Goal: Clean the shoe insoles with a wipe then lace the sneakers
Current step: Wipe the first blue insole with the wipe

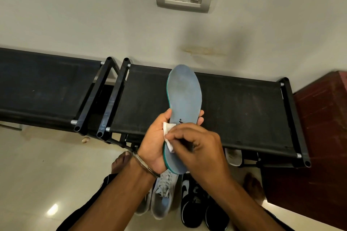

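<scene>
A pale blue insole with a teal edge stands nearly upright in front of me, toe end up. My left hand grips it from behind at the heel half, thumb on its left edge and fingertips showing on its right edge. My right hand pinches a small white wipe and presses it against the insole's lower part. Below my hands a light grey-blue sneaker with grey laces lies on the floor.
Two black fabric shoe racks stand against the wall straight ahead. A pair of black sneakers lies right of the grey one. A dark red cabinet is at the right. My bare feet stand on the tiled floor.
</scene>
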`<state>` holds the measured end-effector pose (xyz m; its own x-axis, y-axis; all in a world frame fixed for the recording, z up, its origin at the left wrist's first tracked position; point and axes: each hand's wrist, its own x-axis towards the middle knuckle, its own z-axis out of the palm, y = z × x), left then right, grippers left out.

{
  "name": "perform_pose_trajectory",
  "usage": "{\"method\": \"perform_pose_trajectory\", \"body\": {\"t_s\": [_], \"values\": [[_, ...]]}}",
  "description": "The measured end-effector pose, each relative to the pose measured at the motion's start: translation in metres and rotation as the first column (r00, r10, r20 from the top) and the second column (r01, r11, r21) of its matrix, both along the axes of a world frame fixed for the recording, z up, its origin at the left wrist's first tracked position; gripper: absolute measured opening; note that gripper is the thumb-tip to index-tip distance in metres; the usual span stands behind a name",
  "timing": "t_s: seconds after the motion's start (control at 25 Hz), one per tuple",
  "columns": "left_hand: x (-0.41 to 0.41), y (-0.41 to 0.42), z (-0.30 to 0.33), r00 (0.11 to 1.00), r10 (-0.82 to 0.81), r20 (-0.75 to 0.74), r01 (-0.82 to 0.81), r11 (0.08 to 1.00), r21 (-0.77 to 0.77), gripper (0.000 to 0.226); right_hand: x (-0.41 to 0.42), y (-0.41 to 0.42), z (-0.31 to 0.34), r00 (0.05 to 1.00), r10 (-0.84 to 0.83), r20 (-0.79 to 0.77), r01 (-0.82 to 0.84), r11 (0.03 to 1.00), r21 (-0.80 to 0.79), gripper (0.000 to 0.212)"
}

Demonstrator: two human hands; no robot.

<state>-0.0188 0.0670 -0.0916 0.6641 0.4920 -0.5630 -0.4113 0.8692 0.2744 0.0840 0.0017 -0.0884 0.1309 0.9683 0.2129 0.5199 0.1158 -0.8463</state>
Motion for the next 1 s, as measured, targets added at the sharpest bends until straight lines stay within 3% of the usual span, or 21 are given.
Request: {"method": "perform_pose_trajectory", "body": {"t_s": [0.12, 0.2, 0.36, 0.48, 0.56, 0.68, 0.76, 0.88, 1.0], "values": [[0.003, -0.001, 0.001, 0.999, 0.02, -0.028, -0.019, 0.999, 0.045, 0.06, 0.027, 0.008, -0.014, 0.96, -0.137, 0.246, 0.123, 0.99, 0.072, 0.019], [0.003, 0.0, 0.002, 0.998, 0.052, -0.042, -0.051, 0.998, 0.038, 0.058, 0.022, 0.005, -0.011, 0.956, -0.156, 0.249, 0.154, 0.988, 0.025, 0.019], [-0.002, 0.005, 0.0, 0.99, 0.133, -0.039, -0.132, 0.991, 0.019, 0.058, 0.001, -0.009, 0.003, 0.985, 0.079, 0.155, -0.075, 0.997, -0.031, 0.017], [0.003, 0.0, 0.003, 0.997, 0.066, -0.037, -0.064, 0.997, 0.038, 0.058, 0.025, 0.005, -0.013, 0.943, -0.1, 0.316, 0.089, 0.995, 0.048, 0.023], [0.005, 0.0, 0.004, 0.997, 0.06, -0.041, -0.059, 0.998, 0.03, 0.059, 0.022, 0.006, -0.011, 0.955, -0.156, 0.251, 0.159, 0.987, 0.008, 0.019], [0.0, 0.005, 0.0, 0.99, 0.132, -0.045, -0.132, 0.991, 0.001, 0.056, -0.001, -0.006, 0.004, 0.998, 0.012, 0.055, -0.008, 0.997, -0.075, 0.016], [-0.002, 0.006, -0.001, 0.989, 0.144, -0.042, -0.144, 0.99, 0.007, 0.055, 0.007, -0.003, -0.002, 0.995, 0.049, 0.093, -0.044, 0.997, -0.056, 0.016], [0.001, 0.003, -0.002, 0.99, 0.122, -0.076, -0.119, 0.992, 0.037, 0.055, 0.022, 0.004, -0.014, 0.971, -0.108, 0.214, 0.115, 0.993, -0.021, 0.016], [0.003, 0.004, -0.002, 0.988, 0.146, -0.041, -0.145, 0.989, 0.018, 0.055, 0.003, -0.006, -0.001, 0.998, -0.037, 0.043, 0.04, 0.997, -0.067, 0.017]]}}
